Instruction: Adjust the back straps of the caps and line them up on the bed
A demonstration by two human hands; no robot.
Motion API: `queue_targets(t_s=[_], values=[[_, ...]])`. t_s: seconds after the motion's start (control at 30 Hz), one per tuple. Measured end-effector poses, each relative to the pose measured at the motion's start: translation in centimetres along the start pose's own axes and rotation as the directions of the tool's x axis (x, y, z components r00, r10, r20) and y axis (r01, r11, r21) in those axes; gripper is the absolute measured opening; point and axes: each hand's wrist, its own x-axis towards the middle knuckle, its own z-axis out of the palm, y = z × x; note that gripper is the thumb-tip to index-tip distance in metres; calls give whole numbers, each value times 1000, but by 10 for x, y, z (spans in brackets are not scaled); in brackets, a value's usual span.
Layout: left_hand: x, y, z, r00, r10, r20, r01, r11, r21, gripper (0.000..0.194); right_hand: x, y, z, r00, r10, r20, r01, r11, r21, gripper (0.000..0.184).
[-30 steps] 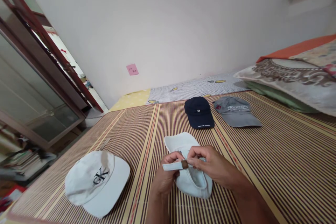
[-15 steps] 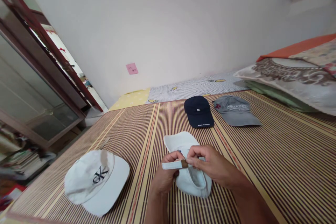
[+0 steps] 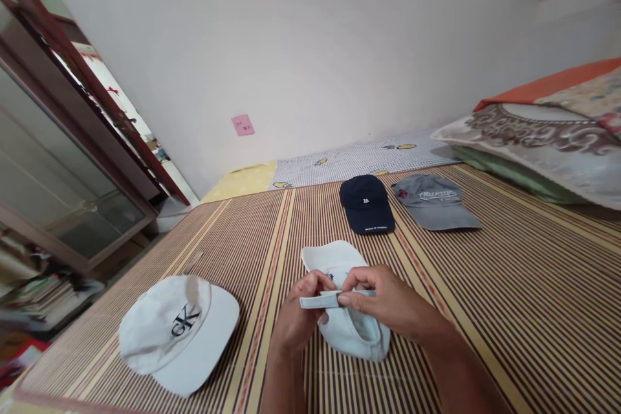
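Observation:
A pale blue baseball cap (image 3: pixel 356 343) lies on the striped mat, its brim pointing away from me and its back opening toward me. Its adjustable strap (image 3: pixel 317 302) is raised across the opening, with the loose end sticking out to the left. My left hand (image 3: pixel 298 314) is closed on the strap from the left, some fingers hidden behind it. With thumb and forefinger, my right hand (image 3: pixel 388 301) pinches the strap near its middle. The exact grip between the fingertips is partly hidden.
A white cap (image 3: pixel 160 323) with black letters lies at left. Farther back are a navy cap (image 3: pixel 366 200) and a grey cap (image 3: pixel 431 200). Pillows (image 3: pixel 538 142) are stacked at right against the wall (image 3: pixel 339 45). A glass-panelled cabinet (image 3: pixel 63 162) stands beyond the left edge.
My right fingers have shifted slightly left along the strap and now cover the brown patch seen earlier. The cap and the other caps stay in place.

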Motion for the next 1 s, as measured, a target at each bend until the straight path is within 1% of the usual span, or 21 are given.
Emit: queue_targets(t_s=[0.07,0.1,0.17,0.23,0.3,0.4,0.53,0.6,0.7,0.8,0.9,1.0], values=[[-1,2,-3,1000,-9,17,10,997,-74,65,0,1,-1,1000,-7,2,7,1000,15,22],[-2,4,-5,999,-10,34,13,996,-84,71,0,1,-2,1000,-6,1,6,1000,12,21],[-5,8,-8,997,-21,69,22,1000,-13,73,0,1,-2,1000,-1,-3,1,1000,4,20],[-8,12,-11,995,-47,84,36,991,133,66,1,1,-1,1000,11,-5,-11,1000,-1,20],[-9,17,-11,995,-80,63,61,965,256,57,1,1,0,1000,17,-9,-17,1000,-9,19],[-9,20,-8,995,-96,15,86,941,327,50,1,1,2,1000,11,-13,-11,1000,-26,17],[-9,18,-5,995,-96,6,89,943,321,43,1,2,2,999,-35,4,35,999,-17,17],[-10,16,-5,997,-78,11,71,946,317,40,1,2,1,998,-53,15,53,999,-4,19],[-10,12,-6,999,-45,26,36,954,297,38,1,2,0,997,-58,49,56,997,43,23],[-9,9,-7,999,-36,13,31,967,251,38,1,3,1,996,-63,66,58,995,82,25],[-8,8,-10,999,-35,16,30,973,231,39,1,4,-1,997,-59,52,53,993,106,26],[-10,10,-19,999,-35,18,30,973,229,40,0,8,-8,996,-87,6,86,995,44,28]])
